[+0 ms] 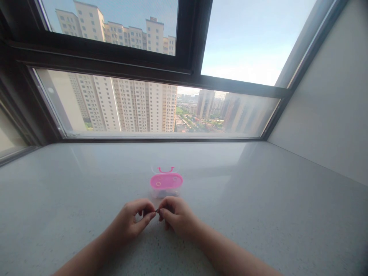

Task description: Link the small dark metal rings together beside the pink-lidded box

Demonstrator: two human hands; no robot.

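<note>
My left hand [140, 216] and my right hand [176, 214] meet just above the speckled pale sill. Thumb and forefinger of each are pinched together around a small, thin, dark thing [156, 210] that spans the short gap between them. It is too small to name, and the fingers hide most of it. Right behind my hands stands a clear plastic box with a pink tray [166, 181] on top. Small ring-shaped things [158, 184] lie on the tray, and some dark contents show dimly through the box's wall. A clear lid with a pink handle [166, 170] is at its back.
The broad, pale speckled sill [258, 207] stretches to both sides. Dark window frames [161, 140] border it at the back and left, with tall buildings outside. A white wall [324, 107] rises along the right.
</note>
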